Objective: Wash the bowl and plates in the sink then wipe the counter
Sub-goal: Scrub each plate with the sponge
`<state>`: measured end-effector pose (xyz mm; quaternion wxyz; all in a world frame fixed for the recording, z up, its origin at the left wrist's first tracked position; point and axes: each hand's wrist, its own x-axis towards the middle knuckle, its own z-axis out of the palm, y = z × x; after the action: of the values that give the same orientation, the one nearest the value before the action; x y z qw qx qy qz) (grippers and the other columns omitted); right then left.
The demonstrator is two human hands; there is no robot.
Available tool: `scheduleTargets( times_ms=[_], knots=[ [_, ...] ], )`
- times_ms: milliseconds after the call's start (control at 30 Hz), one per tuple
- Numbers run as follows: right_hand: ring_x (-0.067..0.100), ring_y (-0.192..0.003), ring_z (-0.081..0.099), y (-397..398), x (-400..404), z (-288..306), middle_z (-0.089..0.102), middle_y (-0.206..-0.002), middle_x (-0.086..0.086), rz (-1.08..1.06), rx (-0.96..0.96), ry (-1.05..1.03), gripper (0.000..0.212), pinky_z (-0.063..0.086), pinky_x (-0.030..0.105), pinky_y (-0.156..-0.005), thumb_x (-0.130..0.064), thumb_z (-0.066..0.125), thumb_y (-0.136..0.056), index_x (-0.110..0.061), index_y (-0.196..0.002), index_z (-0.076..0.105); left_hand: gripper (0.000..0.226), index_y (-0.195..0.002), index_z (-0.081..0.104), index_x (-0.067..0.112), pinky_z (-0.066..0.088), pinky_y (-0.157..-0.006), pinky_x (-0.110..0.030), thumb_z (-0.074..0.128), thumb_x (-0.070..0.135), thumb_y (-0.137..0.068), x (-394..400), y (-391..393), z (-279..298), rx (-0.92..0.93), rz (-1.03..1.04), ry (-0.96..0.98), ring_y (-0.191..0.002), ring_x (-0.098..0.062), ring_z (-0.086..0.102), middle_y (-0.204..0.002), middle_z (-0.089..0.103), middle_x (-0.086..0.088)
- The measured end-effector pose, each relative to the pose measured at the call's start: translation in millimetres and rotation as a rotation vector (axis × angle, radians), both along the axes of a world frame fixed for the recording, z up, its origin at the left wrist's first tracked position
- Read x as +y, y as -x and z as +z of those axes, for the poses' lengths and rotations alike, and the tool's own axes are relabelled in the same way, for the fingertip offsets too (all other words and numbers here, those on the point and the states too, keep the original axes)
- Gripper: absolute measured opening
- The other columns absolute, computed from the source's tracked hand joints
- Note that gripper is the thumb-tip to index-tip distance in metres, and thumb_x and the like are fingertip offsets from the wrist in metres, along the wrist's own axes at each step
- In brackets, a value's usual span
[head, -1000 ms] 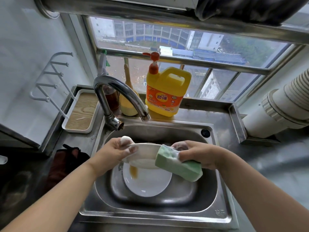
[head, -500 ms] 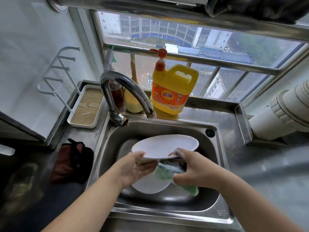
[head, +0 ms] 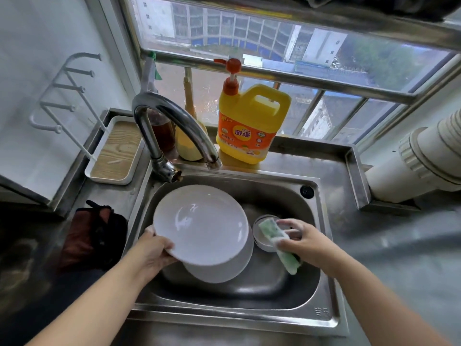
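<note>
My left hand [head: 156, 250] grips the near-left rim of a white plate [head: 199, 224] and holds it face up over the steel sink [head: 321, 290]. A second white plate [head: 224, 268] lies in the basin beneath it, mostly covered. My right hand [head: 298, 239] holds a green sponge [head: 279, 240] to the right, over a small round bowl [head: 263, 242] that sits on the sink floor. The bowl is partly hidden by the sponge and the upper plate.
The curved tap [head: 172, 131] reaches over the sink's back left. A yellow detergent jug [head: 249, 128] and bottles stand on the sill. A wood-lined white tray [head: 116, 152] and a dark red cloth [head: 96, 236] lie on the left counter. A white duct [head: 424, 161] is at right.
The plate has been turned from edge-on to face up and shifted left. My right hand has drawn the sponge from under the plate to the right, over the bowl.
</note>
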<state>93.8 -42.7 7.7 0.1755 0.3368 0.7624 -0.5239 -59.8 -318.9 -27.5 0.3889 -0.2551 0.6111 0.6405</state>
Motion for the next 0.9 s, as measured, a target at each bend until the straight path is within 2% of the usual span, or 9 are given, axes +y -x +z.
scheduleTargets(
  times_ms=[100, 200, 300, 400, 533, 633, 700, 800, 900],
  knots=[
    [0.014, -0.090, 0.059, 19.0, 6.0, -34.6, 0.058, -0.112, -0.003, -0.057, -0.091, -0.363, 0.054, 0.051, 0.029, -0.073, -0.047, 0.073, -0.075, -0.028, -0.120, 0.052, 0.052, -0.126, 0.038, 0.012, 0.049, -0.064, -0.044, 0.035, -0.021, -0.085, -7.5, -3.3, -9.3, -0.029, 0.015, 0.018, -0.106, -0.038, 0.050, -0.126, 0.046, -0.021],
    [0.016, -0.089, 0.051, 41.7, -0.5, -62.4, 0.039, -0.116, 0.003, -0.047, -0.067, -0.531, 0.049, 0.045, 0.026, -0.073, -0.045, 0.071, -0.079, -0.021, -0.114, 0.047, 0.059, -0.133, 0.036, 0.013, 0.050, -0.066, -0.044, 0.037, -0.021, -0.084, -8.6, -6.7, -16.4, -0.051, 0.014, 0.025, -0.108, -0.037, 0.049, -0.125, 0.046, -0.018],
    [0.019, -0.097, 0.050, 55.7, -1.4, -93.1, 0.035, -0.121, 0.006, -0.010, -0.061, -0.640, 0.041, 0.046, 0.028, -0.080, -0.041, 0.071, -0.080, -0.017, -0.104, 0.050, 0.060, -0.130, 0.038, 0.016, 0.051, -0.067, -0.043, 0.039, -0.020, -0.083, -9.0, -8.9, -25.2, -0.061, -0.005, 0.042, -0.109, -0.038, 0.050, -0.121, 0.047, -0.015],
    [0.030, -0.111, 0.049, 61.4, 3.2, -119.5, 0.036, -0.128, 0.012, -0.021, -0.123, -0.598, 0.042, 0.045, 0.036, -0.093, -0.040, 0.072, -0.080, -0.009, -0.107, 0.059, 0.060, -0.129, 0.038, 0.017, 0.052, -0.066, -0.042, 0.040, -0.020, -0.082, -8.9, -9.8, -33.8, -0.064, -0.012, 0.047, -0.105, -0.036, 0.052, -0.116, 0.050, -0.014],
    [0.032, -0.112, 0.051, 53.4, 8.4, -131.7, 0.042, -0.134, 0.014, 0.059, -0.269, -0.567, 0.038, 0.044, 0.033, -0.091, -0.035, 0.068, -0.085, -0.008, -0.110, 0.064, 0.059, -0.129, 0.038, 0.017, 0.052, -0.067, -0.043, 0.038, -0.021, -0.084, -9.7, -7.8, -40.9, -0.061, 0.026, 0.018, -0.104, -0.035, 0.053, -0.113, 0.052, -0.012],
    [0.029, -0.114, 0.046, 50.6, 9.5, -125.7, 0.051, -0.125, 0.009, 0.185, -0.285, -0.703, 0.030, 0.042, 0.034, -0.092, -0.039, 0.062, -0.088, -0.010, -0.097, 0.067, 0.060, -0.132, 0.037, 0.016, 0.052, -0.067, -0.043, 0.037, -0.021, -0.084, -12.3, -4.9, -46.3, -0.056, 0.047, 0.013, -0.103, -0.036, 0.053, -0.113, 0.053, -0.013],
    [0.026, -0.106, 0.048, 50.9, 4.5, -115.5, 0.054, -0.109, 0.005, 0.150, -0.180, -0.778, 0.026, 0.042, 0.033, -0.086, -0.037, 0.059, -0.089, -0.012, -0.086, 0.066, 0.061, -0.132, 0.036, 0.015, 0.052, -0.066, -0.044, 0.037, -0.021, -0.083, -14.4, -3.4, -47.5, -0.055, 0.054, 0.022, -0.105, -0.037, 0.053, -0.116, 0.052, -0.015],
    [0.024, -0.075, 0.058, 42.0, -16.3, -113.0, 0.059, -0.075, 0.006, -0.013, -0.103, -0.581, 0.029, 0.044, 0.031, -0.064, -0.028, 0.057, -0.090, -0.010, -0.068, 0.057, 0.058, -0.127, 0.036, 0.015, 0.051, -0.066, -0.043, 0.034, -0.023, -0.083, -14.3, -4.6, -45.7, -0.060, 0.080, 0.027, -0.102, -0.036, 0.053, -0.115, 0.052, -0.015],
    [0.028, -0.082, 0.066, 27.9, -43.2, -136.3, 0.070, -0.081, 0.012, 0.121, -0.335, -0.350, 0.030, 0.049, 0.030, -0.071, -0.034, 0.058, -0.090, -0.008, -0.076, 0.064, 0.060, -0.126, 0.035, 0.017, 0.049, -0.066, -0.041, 0.030, -0.025, -0.084, -10.4, -8.3, -45.0, -0.067, 0.107, 0.023, -0.102, -0.034, 0.051, -0.113, 0.050, -0.013]
  ],
)
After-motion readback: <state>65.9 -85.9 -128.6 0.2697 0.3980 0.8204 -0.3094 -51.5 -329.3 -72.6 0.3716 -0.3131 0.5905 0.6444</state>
